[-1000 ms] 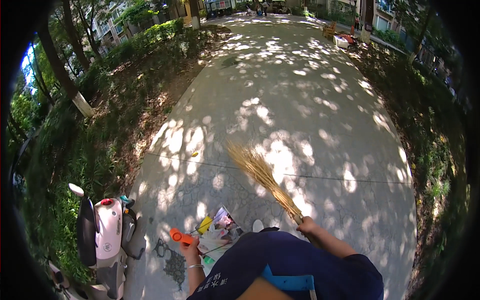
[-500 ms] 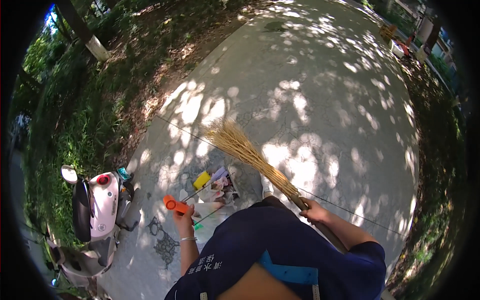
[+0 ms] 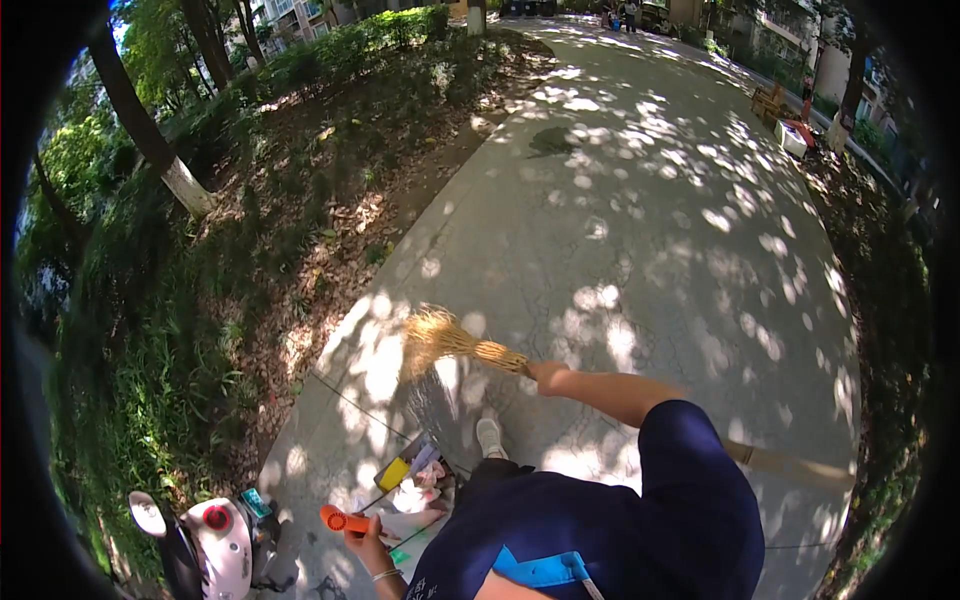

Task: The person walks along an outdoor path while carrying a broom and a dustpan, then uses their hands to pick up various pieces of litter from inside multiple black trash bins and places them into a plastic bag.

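Note:
My right hand (image 3: 548, 375) grips the handle of a straw broom (image 3: 445, 340) whose bristles rest on the concrete path at the left edge, near the dirt verge. My left hand (image 3: 365, 545) holds the orange handle (image 3: 338, 519) of a long-handled dustpan (image 3: 412, 480) filled with colourful litter, low on the pavement by my white shoe (image 3: 489, 436). My dark blue sleeve and torso cover the lower middle of the view, and the broom's long handle sticks out behind my right arm.
A pink and white scooter (image 3: 205, 545) is parked at the lower left beside the dustpan. A dirt and grass verge with trees (image 3: 150, 150) lines the left side. The sun-dappled path (image 3: 650, 230) runs ahead, with boxes (image 3: 795, 135) at its far right edge.
The broom has swung left across my body, its bristles now near the path's left edge. My right arm reaches forward and left. The view tilted up, and the dustpan sits lower in the frame.

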{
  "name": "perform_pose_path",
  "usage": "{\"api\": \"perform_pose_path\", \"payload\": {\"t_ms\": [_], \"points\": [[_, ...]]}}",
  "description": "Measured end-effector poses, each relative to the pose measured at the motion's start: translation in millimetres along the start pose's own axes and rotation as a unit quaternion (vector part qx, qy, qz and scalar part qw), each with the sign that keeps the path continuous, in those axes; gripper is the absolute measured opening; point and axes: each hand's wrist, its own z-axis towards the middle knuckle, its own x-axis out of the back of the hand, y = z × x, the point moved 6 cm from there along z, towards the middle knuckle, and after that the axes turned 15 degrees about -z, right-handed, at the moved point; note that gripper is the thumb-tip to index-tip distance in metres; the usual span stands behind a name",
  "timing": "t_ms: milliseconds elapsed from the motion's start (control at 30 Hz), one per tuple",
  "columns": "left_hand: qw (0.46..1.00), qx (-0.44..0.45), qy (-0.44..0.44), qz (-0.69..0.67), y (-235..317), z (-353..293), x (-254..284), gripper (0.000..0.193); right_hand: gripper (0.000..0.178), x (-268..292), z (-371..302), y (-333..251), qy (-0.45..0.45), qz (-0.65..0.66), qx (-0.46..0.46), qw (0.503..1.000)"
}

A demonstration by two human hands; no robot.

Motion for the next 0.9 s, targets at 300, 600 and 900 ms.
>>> {"api": "perform_pose_path", "payload": {"t_ms": [300,600,900], "points": [[0.996,0.04,0.039,-0.068,-25,248,-173,0.032,0.053,144,247,59,0.097,0.351,-0.114,0.924],[0.998,-0.029,0.009,-0.049,-43,464,-401,0.028,0.039,143,370,192,-0.06,0.604,-0.174,0.775],[0.998,-0.023,-0.006,-0.064,-21,661,-703,0.04,0.025,158,580,396,-0.111,0.527,-0.25,0.805]]}}
